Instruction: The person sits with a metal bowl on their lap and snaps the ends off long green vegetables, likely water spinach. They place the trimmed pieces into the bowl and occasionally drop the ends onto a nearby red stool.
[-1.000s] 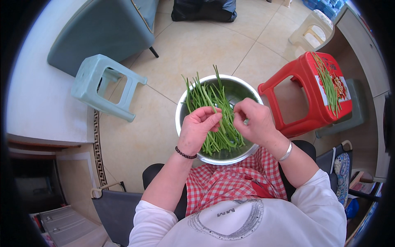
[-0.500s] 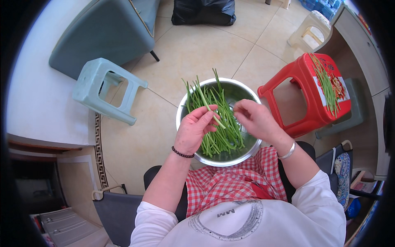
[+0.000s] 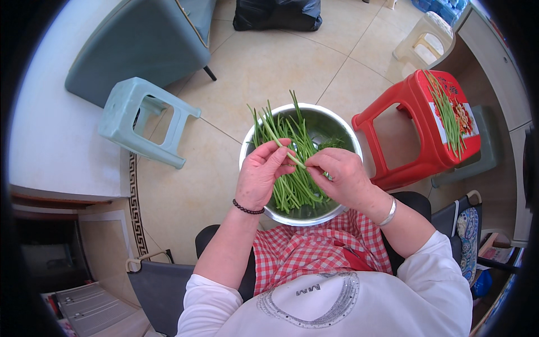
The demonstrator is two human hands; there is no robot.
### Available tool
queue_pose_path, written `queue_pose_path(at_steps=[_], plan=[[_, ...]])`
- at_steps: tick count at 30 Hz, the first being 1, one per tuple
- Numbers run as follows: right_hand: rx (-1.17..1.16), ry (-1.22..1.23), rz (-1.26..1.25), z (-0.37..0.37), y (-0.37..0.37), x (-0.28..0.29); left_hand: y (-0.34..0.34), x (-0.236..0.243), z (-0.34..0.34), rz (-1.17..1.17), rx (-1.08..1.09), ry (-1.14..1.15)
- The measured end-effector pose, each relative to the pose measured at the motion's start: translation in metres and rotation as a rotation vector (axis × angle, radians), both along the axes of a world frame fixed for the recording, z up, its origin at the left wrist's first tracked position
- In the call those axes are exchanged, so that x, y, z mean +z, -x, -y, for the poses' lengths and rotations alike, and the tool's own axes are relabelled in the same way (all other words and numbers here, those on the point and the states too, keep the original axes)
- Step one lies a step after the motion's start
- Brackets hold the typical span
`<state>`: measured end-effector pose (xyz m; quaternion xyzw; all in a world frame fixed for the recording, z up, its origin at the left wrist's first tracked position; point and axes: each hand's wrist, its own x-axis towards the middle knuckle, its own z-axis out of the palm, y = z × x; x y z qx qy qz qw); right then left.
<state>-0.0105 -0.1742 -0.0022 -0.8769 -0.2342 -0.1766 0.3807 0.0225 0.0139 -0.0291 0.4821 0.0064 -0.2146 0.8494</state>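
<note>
Over a round steel bowl (image 3: 306,222) in front of me, both hands are on one long, slender green vegetable stalk (image 3: 296,160). My left hand (image 3: 263,173), with a dark bead bracelet at the wrist, is closed round its middle part. At the stalk's near end, the fingertips of my right hand (image 3: 343,175) pinch it; a silver bangle is on that wrist. Many similar green stalks (image 3: 292,194) lie in the bowl, some tips reaching past the far rim. A small heap of fine green bits (image 3: 331,143) lies inside at the right.
To the right a red plastic stool (image 3: 387,126) bears a row of green stalks (image 3: 446,115). A pale blue-green stool (image 3: 137,121) and a blue-grey armchair (image 3: 135,50) stand left. Farther off are a black plastic bag (image 3: 278,14) and a cream stool (image 3: 424,39).
My right hand has moved left and slightly down, and its fingertips now pinch the stalk's near end. The small green heap behind it now shows. My left hand keeps its hold.
</note>
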Motion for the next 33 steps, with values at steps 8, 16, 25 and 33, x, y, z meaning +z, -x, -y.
queue_pose_path(at_steps=[8,16,25,33], plan=[[0.001,0.039,0.041,0.0,0.0,0.0,0.003,0.0,0.002,0.007,-0.023,-0.017],[-0.184,-0.202,-0.108,0.01,-0.011,0.001,0.005,0.002,0.003,-0.012,-0.164,0.012],[0.047,-0.197,-0.223,0.005,-0.001,0.003,-0.002,-0.003,-0.003,0.023,0.008,0.073],[-0.003,-0.049,0.009,-0.001,-0.001,0.001,-0.001,-0.002,-0.001,0.012,0.032,0.075]])
